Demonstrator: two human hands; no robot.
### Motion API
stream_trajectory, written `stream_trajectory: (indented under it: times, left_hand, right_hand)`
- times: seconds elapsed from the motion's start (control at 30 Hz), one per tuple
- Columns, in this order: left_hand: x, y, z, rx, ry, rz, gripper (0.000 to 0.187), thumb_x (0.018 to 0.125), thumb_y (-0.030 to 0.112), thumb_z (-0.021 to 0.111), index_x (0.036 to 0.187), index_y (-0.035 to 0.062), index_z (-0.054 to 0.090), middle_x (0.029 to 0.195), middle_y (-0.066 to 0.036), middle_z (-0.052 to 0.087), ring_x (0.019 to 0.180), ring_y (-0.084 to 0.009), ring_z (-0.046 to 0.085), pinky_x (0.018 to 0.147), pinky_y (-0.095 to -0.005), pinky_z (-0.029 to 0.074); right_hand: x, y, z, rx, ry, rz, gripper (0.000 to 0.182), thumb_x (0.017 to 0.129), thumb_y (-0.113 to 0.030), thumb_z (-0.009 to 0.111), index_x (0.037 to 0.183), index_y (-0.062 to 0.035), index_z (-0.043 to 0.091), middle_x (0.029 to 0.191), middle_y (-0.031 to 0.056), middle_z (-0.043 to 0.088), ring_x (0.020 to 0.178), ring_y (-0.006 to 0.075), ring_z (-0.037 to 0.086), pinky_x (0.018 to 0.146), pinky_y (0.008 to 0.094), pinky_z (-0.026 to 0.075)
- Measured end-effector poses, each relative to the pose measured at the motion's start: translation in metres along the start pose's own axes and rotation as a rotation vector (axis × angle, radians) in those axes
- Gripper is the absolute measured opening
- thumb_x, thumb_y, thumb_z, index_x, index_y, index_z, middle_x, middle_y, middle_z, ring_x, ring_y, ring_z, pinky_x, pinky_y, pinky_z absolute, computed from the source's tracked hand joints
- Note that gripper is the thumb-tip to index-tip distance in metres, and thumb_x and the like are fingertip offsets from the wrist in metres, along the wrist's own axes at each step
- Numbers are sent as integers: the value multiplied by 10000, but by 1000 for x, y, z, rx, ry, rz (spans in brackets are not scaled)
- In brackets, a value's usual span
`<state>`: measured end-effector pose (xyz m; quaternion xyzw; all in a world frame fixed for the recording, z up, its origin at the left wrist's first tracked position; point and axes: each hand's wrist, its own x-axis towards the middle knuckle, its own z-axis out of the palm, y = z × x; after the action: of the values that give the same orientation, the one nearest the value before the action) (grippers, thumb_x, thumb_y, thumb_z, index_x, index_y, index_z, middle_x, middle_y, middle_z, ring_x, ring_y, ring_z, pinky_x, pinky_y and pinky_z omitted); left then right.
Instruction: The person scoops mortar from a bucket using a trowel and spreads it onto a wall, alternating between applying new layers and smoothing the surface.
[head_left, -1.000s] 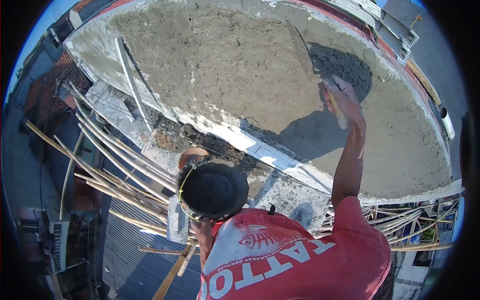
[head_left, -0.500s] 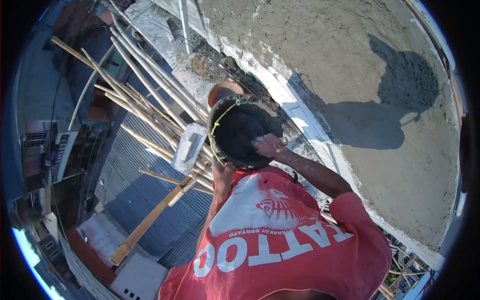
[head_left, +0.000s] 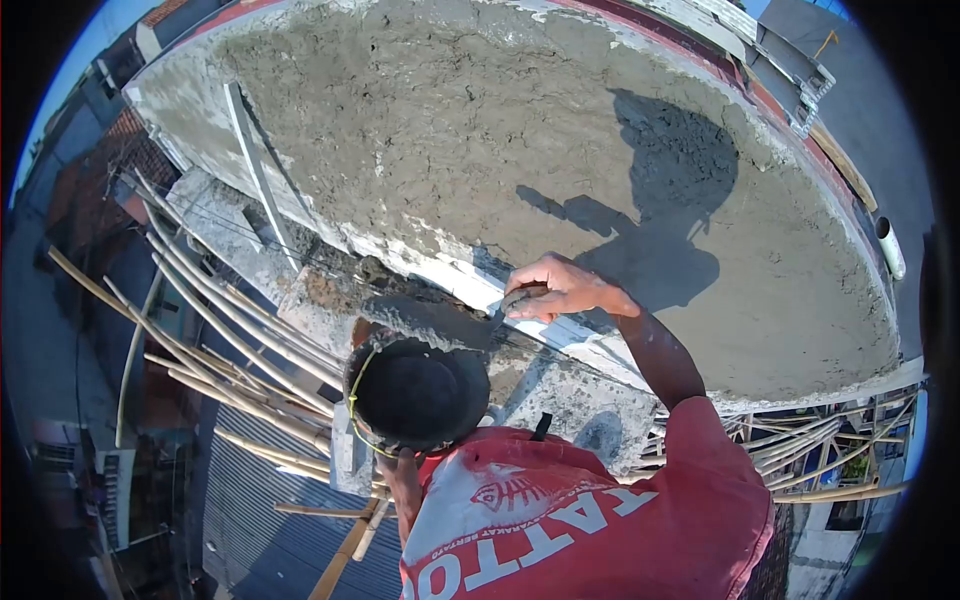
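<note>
My left hand (head_left: 403, 472) is closed at the near rim of a black bucket (head_left: 472, 392), by its yellow cord handle (head_left: 352, 398). The bucket is tilted toward me, its dark inside in view. Above and to the right of it, my right hand (head_left: 562, 288) is wrapped round the handle of a trowel (head_left: 440, 322). The trowel's blade points left over the far side of the bucket and looks coated with grey mortar. A grey plastering float (head_left: 348, 455) lies left of the bucket, partly hidden by it.
A wall of wet grey plaster (head_left: 450, 130) fills the upper view, with a white ledge (head_left: 460, 275) at its base. A pale straight batten (head_left: 258, 170) leans on it. Bamboo poles (head_left: 240, 320) stick out at left, above a corrugated roof (head_left: 250, 500); more bamboo (head_left: 810, 445) is at right.
My right hand has risen out of the bucket with the trowel and moved up toward the wall. The view has turned, showing more wall; the bucket now appears lower and further left.
</note>
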<state>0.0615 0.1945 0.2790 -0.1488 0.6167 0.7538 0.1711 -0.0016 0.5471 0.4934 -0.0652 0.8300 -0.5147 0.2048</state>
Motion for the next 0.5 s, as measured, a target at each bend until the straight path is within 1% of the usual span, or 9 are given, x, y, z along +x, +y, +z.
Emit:
stream_trajectory:
  times: [0.07,0.1,0.2,0.23,0.27,0.37,0.43,0.47,0.5]
  left_hand:
    - [-4,3,-3,80,-21,-37,505,753,53,475,1239,-50,385,1076,-174,533,935,-256,577,803,-349,531]
    - [-9,12,2,55,-27,-36,519,752,71,476,1247,-50,378,1072,-176,534,926,-256,581,799,-351,534]
    - [-11,11,-3,170,-1,-32,502,748,50,467,1235,-49,393,1073,-179,536,916,-259,588,795,-351,538]
    - [-1,-15,-11,62,37,8,471,742,23,458,1204,-57,417,1056,-175,550,912,-253,593,796,-352,538]
    - [3,-13,-9,50,44,6,471,742,23,458,1204,-57,417,1056,-175,550,912,-253,593,796,-352,538]
    - [-2,-14,-9,67,74,-74,456,738,-3,449,1189,-69,425,1050,-172,560,914,-250,597,799,-352,538]
    - [3,-20,-14,90,13,-32,448,751,12,439,1192,-66,424,1058,-168,560,923,-244,595,812,-352,533]
    - [9,-18,-12,98,-26,-4,444,758,19,434,1194,-65,423,1063,-167,560,928,-241,594,818,-352,531]
    - [-2,10,3,30,-26,-46,490,722,-9,446,1205,-56,380,1059,-136,526,922,-212,547,790,-297,493]
  right_hand:
    - [4,3,-42,269,116,9,233,848,-241,630,845,-14,576,647,28,530,493,63,485,453,241,374]
    - [4,-1,-66,258,248,42,242,870,-257,600,826,-25,543,623,3,494,490,71,475,442,235,367]
    - [-27,-4,-118,-210,879,116,259,882,-281,572,787,-50,503,597,-18,447,461,57,424,422,230,336]
    - [-48,0,-121,-88,959,46,259,879,-284,571,788,-51,505,593,-20,435,457,58,405,422,229,322]
    - [-62,1,-117,33,1031,-23,260,876,-288,570,788,-52,507,589,-22,423,453,59,387,423,228,308]
    - [-82,-3,-74,-153,1048,142,243,859,-269,587,831,-32,543,599,-9,444,448,63,399,426,242,307]
    - [-65,-3,-34,-524,876,226,276,816,-267,625,893,-7,574,672,116,574,550,198,552,518,322,416]
    - [-52,6,-11,-547,745,226,317,796,-269,635,1000,-33,582,824,164,624,722,287,612,630,374,452]
    - [-38,30,9,-695,588,225,352,798,-300,621,1047,-57,569,884,175,632,831,317,608,722,400,456]
